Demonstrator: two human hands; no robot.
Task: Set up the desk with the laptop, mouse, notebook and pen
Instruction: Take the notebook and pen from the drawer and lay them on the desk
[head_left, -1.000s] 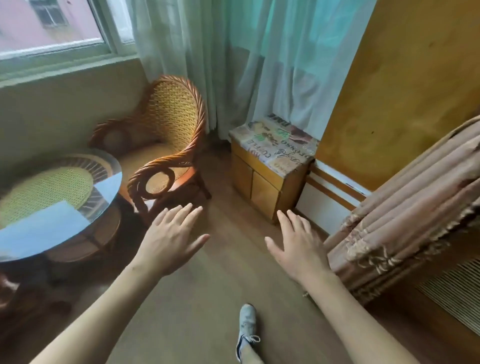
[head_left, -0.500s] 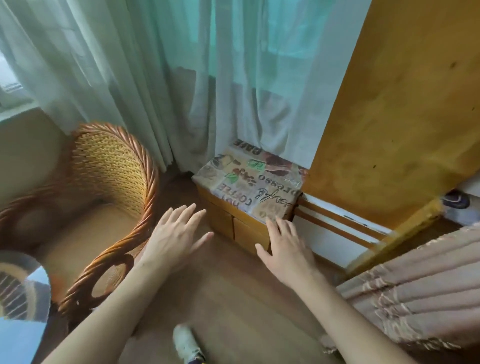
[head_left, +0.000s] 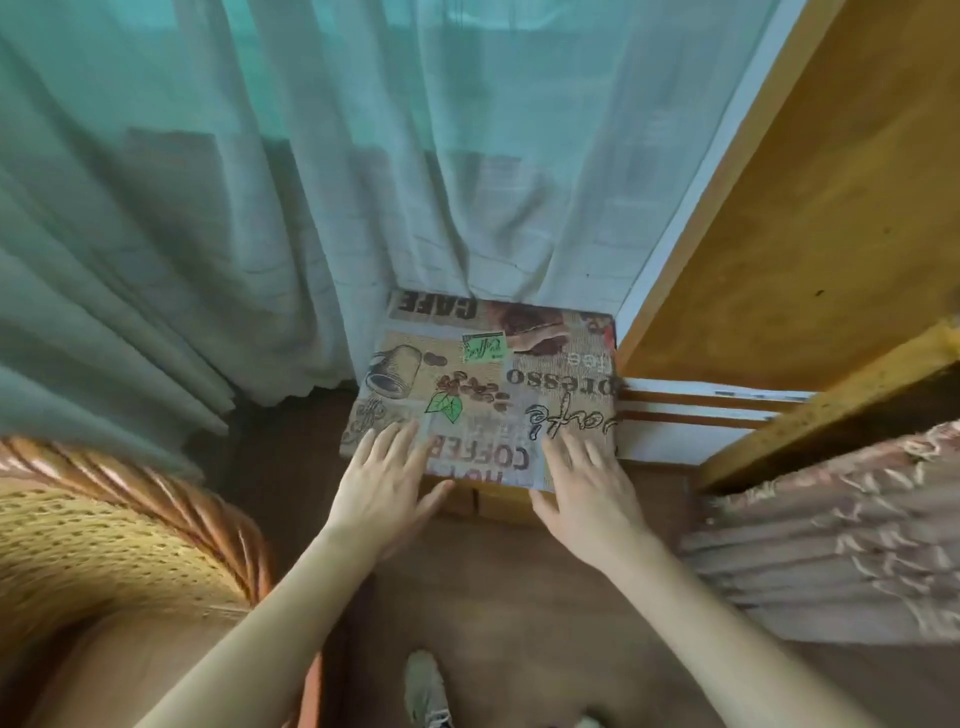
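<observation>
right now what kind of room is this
Probably a bedroom or sitting corner at home: sheer pale green curtains, a woven rattan armchair, and a low wooden cabinet with a coffee-print cloth top.

Low wooden cabinet (head_left: 501, 503), coffee-print cloth (head_left: 493, 374) on top

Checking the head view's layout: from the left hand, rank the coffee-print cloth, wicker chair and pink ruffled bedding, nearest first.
1. Coffee-print cloth, under the left hand fingertips, straight ahead.
2. Wicker chair, to the left.
3. Pink ruffled bedding, far right, beyond the right hand.
</observation>
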